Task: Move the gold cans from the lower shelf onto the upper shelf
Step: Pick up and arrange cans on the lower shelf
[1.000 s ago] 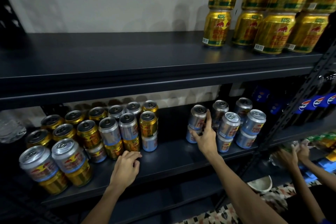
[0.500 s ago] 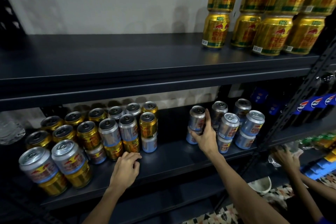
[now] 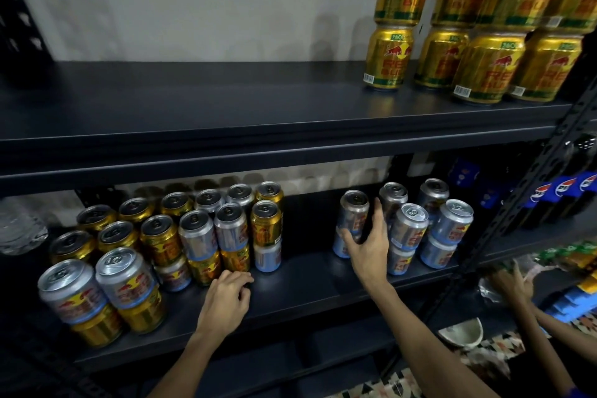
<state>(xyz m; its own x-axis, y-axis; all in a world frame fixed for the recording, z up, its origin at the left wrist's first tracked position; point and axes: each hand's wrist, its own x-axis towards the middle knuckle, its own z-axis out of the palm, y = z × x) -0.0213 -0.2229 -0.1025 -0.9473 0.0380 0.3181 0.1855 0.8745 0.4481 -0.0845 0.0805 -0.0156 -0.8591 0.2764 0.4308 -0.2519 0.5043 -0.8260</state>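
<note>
Right hand (image 3: 366, 245) has splayed, grip loose, against silver cans (image 3: 353, 210); left hand (image 3: 226, 297) stays slack.

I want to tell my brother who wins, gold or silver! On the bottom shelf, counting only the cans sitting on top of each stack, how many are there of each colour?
Gold cans: 8
Silver cans: 11
Total: 19

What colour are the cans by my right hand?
The cans are silver and blue, head view.
</note>
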